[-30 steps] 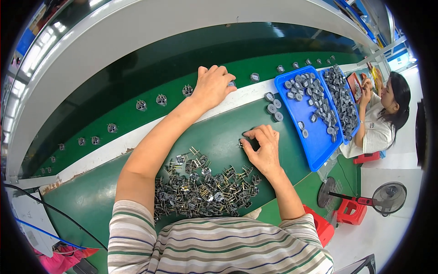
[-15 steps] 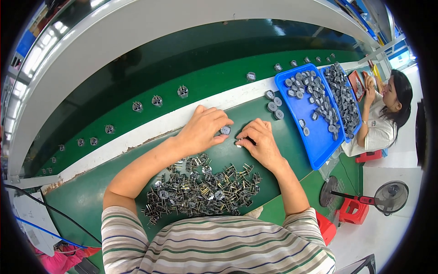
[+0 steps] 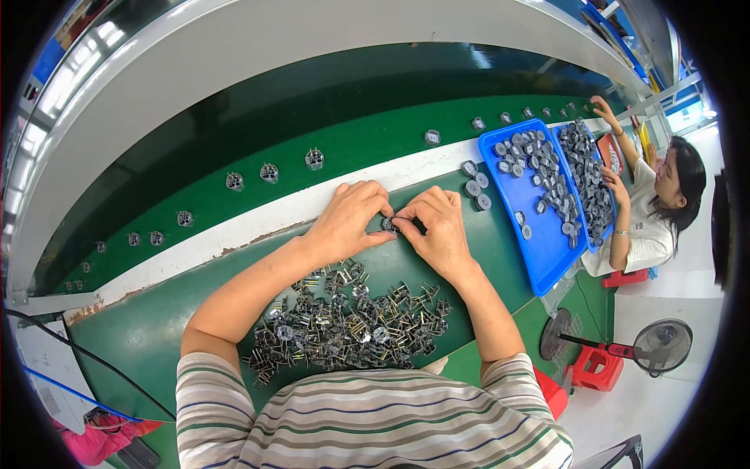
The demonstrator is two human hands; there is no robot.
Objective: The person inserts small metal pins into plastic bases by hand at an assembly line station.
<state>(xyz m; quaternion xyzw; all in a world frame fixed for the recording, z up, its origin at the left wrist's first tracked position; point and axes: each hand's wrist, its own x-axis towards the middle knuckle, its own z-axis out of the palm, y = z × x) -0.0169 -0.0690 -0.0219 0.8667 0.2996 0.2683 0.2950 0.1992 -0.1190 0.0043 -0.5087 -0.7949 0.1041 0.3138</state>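
Observation:
My left hand (image 3: 351,216) pinches a small round grey plug housing (image 3: 390,225) between thumb and fingertips, above the green worktop. Closed on the same housing from the right is my right hand (image 3: 438,233), its thumb and forefinger at the rim. The housing's visible face looks dark, with small shiny bits; fingers cover much of it, and any small part in my right fingertips is hidden. Between my forearms and my striped shirt lies a heap of black plug inserts (image 3: 348,324) with brass-coloured pins.
Several grey housings (image 3: 476,187) stand by a blue tray (image 3: 537,254) of more on the right. A second blue tray (image 3: 600,234) lies beyond it. Past a white ledge (image 3: 258,233), spaced plug pieces (image 3: 314,159) sit on a green strip. A co-worker (image 3: 648,211) reaches toward it.
My right hand has moved left and now meets my left hand at the housing, which has turned to show a darker face. The co-worker's one arm now stretches toward the green strip.

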